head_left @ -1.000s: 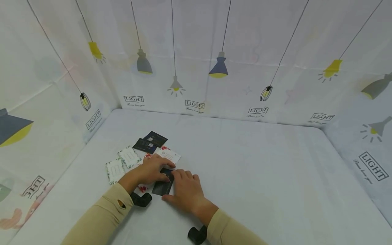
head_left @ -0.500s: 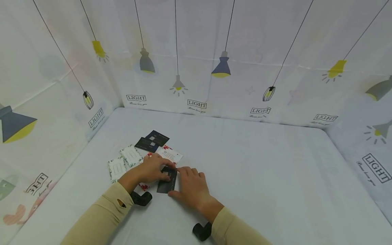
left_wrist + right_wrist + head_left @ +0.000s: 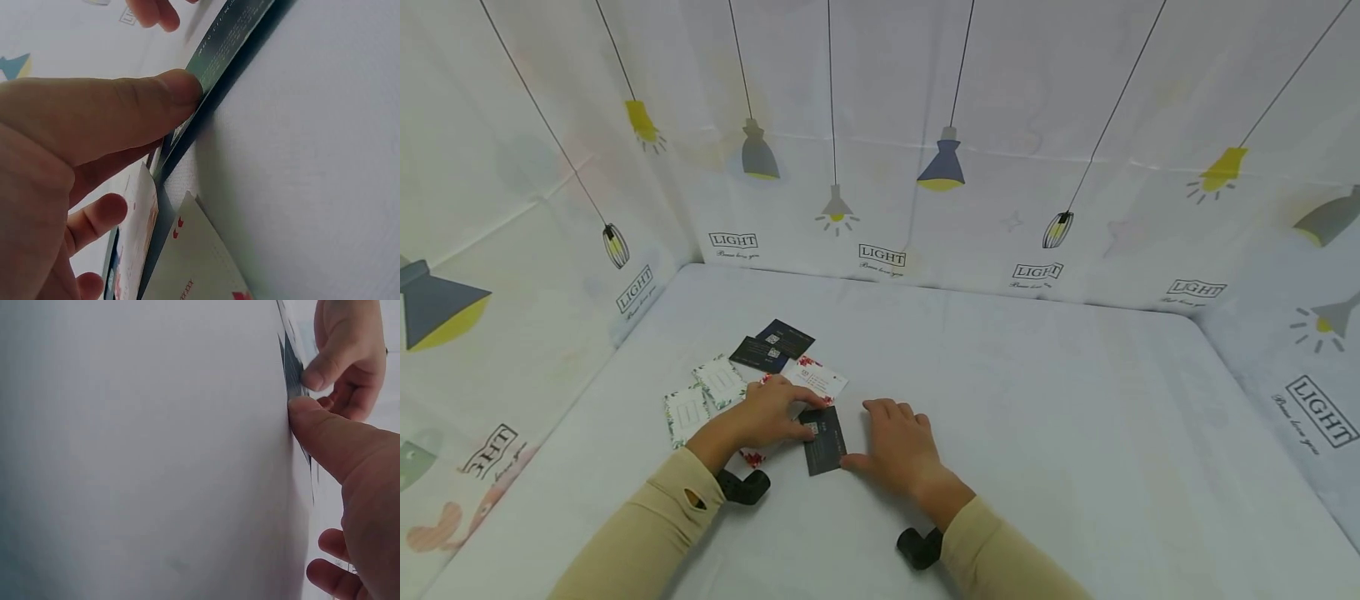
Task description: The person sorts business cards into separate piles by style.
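A dark business card (image 3: 827, 450) with small light print lies between the two hands. My left hand (image 3: 763, 412) pinches its left edge, the thumb on the printed face and a finger behind it in the left wrist view. Beside the card's lower right corner is my right hand (image 3: 897, 442); its thumb (image 3: 306, 407) touches the corner while the other fingers stretch out apart from the card. Partly under the left hand lies a white card with red flowers (image 3: 752, 458); another red-flowered card (image 3: 822, 379) shows just beyond.
Two more dark cards (image 3: 786, 337) overlap at the far side of the group. Two white cards with green leaf borders (image 3: 687, 414) lie left of the left hand. A white cloth covers the table (image 3: 1037, 433), and a lamp-print curtain (image 3: 1000, 100) stands around it.
The dark card has shifted right and turned, its lower end swinging right. My right hand has moved right, its fingers drawing away from the card's edge. The left hand stays nearly in place.
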`<state>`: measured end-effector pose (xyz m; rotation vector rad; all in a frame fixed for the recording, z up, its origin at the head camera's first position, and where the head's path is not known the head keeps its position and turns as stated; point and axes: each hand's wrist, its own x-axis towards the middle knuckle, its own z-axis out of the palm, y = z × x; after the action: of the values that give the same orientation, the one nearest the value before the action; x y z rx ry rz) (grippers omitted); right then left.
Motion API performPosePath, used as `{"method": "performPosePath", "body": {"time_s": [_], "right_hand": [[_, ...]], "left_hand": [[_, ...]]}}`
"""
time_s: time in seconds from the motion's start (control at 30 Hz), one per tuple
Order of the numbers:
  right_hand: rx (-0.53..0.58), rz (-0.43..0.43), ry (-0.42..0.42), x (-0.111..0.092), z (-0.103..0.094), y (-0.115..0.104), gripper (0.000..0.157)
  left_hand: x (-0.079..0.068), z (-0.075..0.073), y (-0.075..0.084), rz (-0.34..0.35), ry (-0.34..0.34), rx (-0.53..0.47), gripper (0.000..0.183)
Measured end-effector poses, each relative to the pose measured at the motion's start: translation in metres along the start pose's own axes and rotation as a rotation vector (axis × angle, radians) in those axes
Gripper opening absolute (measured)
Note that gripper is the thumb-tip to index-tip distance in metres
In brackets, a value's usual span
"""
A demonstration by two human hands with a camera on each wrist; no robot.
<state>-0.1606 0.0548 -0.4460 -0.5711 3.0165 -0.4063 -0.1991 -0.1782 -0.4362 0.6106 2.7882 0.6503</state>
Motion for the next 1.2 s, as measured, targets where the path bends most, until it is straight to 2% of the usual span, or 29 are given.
{"method": "performPosePath", "body": {"time_s": [0.4, 0.6, 0.67, 0.83, 0.93, 1.1, 1.2], "right_hand": [[0.041, 0.063, -0.002, 0.004, -0.005, 0.028, 0.084], [0.053, 0.071, 0.014, 0.005, -0.008, 0.036, 0.077], [0.065, 0.068, 0.019, 0.005, -0.008, 0.037, 0.073], [0.101, 0.031, 0.021, 0.003, -0.007, 0.033, 0.066], [0.110, 0.001, 0.003, 0.002, -0.007, 0.027, 0.067], [0.097, -0.031, -0.031, 0.001, -0.006, 0.020, 0.078], [0.084, -0.047, -0.038, 0.000, -0.005, 0.018, 0.081]], "left_hand": [[-0.002, 0.003, 0.004, -0.056, -0.013, -0.041, 0.035], [-0.005, 0.003, 0.010, -0.099, -0.008, -0.077, 0.031], [-0.004, 0.005, 0.011, -0.077, 0.002, -0.068, 0.032], [0.000, 0.010, 0.009, 0.039, 0.019, -0.030, 0.042], [0.002, 0.011, 0.009, 0.032, 0.010, -0.030, 0.043], [0.002, 0.011, 0.011, -0.023, 0.006, -0.035, 0.040], [0.003, 0.012, 0.011, -0.010, 0.018, -0.029, 0.039]]}}
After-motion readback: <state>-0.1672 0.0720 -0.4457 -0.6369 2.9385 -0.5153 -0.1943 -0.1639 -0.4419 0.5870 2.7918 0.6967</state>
